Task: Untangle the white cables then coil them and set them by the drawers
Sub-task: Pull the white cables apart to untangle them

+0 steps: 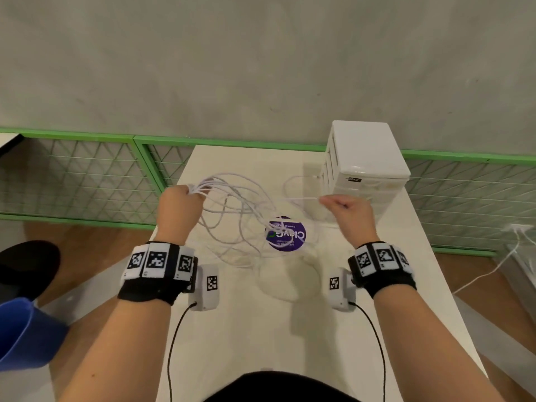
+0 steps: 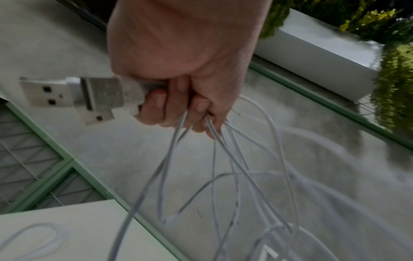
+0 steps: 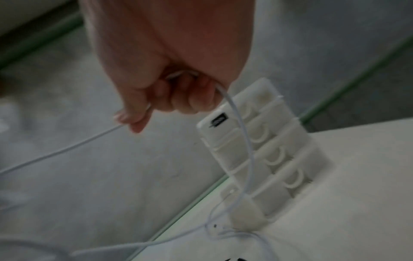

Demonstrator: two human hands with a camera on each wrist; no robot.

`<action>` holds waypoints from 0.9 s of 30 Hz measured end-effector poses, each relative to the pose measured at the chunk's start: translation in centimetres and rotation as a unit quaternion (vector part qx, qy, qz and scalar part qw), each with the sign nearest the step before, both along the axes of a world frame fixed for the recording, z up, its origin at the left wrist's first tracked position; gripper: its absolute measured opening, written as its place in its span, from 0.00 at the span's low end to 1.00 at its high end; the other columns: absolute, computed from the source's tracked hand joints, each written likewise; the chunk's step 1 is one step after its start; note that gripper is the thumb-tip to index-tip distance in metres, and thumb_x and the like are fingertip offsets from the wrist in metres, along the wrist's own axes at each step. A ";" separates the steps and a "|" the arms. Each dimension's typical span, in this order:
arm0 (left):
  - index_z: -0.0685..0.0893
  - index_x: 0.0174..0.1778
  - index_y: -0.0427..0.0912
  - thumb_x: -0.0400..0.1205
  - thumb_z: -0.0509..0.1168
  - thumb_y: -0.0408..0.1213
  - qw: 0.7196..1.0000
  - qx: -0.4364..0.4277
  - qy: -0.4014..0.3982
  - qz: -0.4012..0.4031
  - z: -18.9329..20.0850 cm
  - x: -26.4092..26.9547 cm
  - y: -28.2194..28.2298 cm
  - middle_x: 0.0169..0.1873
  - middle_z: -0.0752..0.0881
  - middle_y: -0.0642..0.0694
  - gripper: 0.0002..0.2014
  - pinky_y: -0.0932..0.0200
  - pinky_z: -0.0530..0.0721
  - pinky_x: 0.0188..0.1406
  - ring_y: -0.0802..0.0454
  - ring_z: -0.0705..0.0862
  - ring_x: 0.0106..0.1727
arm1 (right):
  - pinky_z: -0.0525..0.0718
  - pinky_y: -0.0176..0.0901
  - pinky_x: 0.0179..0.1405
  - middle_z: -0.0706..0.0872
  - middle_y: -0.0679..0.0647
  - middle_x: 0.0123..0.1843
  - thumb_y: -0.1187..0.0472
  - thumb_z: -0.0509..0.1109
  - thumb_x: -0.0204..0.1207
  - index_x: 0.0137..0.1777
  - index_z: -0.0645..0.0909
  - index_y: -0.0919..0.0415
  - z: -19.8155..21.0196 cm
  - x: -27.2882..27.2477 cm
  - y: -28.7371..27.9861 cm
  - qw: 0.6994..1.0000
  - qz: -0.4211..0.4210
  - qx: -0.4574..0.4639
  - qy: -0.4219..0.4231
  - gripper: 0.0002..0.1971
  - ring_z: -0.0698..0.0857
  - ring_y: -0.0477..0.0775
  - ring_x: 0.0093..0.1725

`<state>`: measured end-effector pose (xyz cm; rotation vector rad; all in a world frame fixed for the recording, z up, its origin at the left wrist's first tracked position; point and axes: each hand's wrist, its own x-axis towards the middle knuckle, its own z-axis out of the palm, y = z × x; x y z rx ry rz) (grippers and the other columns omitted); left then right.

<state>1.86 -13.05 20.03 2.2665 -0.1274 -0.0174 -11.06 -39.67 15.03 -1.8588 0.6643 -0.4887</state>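
Note:
My left hand (image 1: 177,207) is raised above the table's left side and grips a bundle of white cables (image 1: 237,210), whose loops hang down over the table. In the left wrist view the left hand (image 2: 178,98) holds several strands (image 2: 223,176) with USB plugs (image 2: 73,95) sticking out beside the fingers. My right hand (image 1: 345,210) pinches one white strand (image 1: 301,199) in front of the white drawer unit (image 1: 365,166). In the right wrist view the right hand (image 3: 170,95) holds that strand (image 3: 243,141), which drops past the drawers (image 3: 268,155) to the table.
A purple round sticker (image 1: 285,235) lies on the white table (image 1: 261,329) under the cables. Green mesh fencing (image 1: 78,175) runs behind the table. A blue bucket (image 1: 26,332) sits on the floor at left. More white cables (image 1: 513,245) lie on the floor at right.

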 end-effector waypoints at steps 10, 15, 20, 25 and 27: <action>0.60 0.21 0.39 0.84 0.63 0.42 0.999 -0.021 -0.024 -0.008 1.5 -0.4 -1.0 0.20 0.61 0.43 0.27 0.55 0.55 0.27 0.47 0.58 0.26 | 0.79 0.53 0.61 0.84 0.64 0.61 0.56 0.61 0.81 0.59 0.85 0.60 -5.8 -2.5 -3.7 0.929 -0.173 -0.058 0.323 0.15 0.81 0.66 0.61; 0.61 0.19 0.40 0.83 0.64 0.48 0.997 -0.008 -0.037 -0.062 1.2 -1.7 -3.7 0.18 0.62 0.44 0.29 0.54 0.56 0.25 0.48 0.58 0.24 | 0.70 0.39 0.66 0.78 0.55 0.67 0.66 0.58 0.82 0.67 0.80 0.59 -1.1 0.7 1.5 0.990 0.014 -0.141 -0.003 0.17 0.76 0.52 0.66; 0.58 0.19 0.41 0.83 0.65 0.46 0.996 -0.014 -0.051 -0.072 1.5 -2.1 -4.7 0.18 0.60 0.45 0.30 0.53 0.55 0.24 0.49 0.57 0.24 | 0.80 0.43 0.53 0.85 0.50 0.50 0.46 0.68 0.77 0.68 0.79 0.54 1.7 2.6 6.4 0.964 0.227 -0.098 0.093 0.22 0.83 0.49 0.51; 0.61 0.20 0.40 0.84 0.64 0.44 0.997 -0.003 -0.048 -0.062 1.2 -1.5 -3.7 0.19 0.62 0.44 0.28 0.54 0.56 0.25 0.46 0.60 0.27 | 0.82 0.41 0.49 0.86 0.49 0.51 0.55 0.78 0.70 0.54 0.87 0.54 1.0 2.9 6.1 0.976 0.205 0.027 0.067 0.13 0.84 0.50 0.47; 0.62 0.21 0.39 0.83 0.65 0.44 0.998 -0.018 -0.032 -0.045 1.1 -0.9 -2.8 0.19 0.63 0.44 0.28 0.55 0.57 0.25 0.46 0.60 0.26 | 0.79 0.35 0.49 0.82 0.49 0.52 0.53 0.77 0.70 0.53 0.87 0.51 1.1 2.4 5.2 0.979 0.192 0.034 0.051 0.12 0.81 0.44 0.48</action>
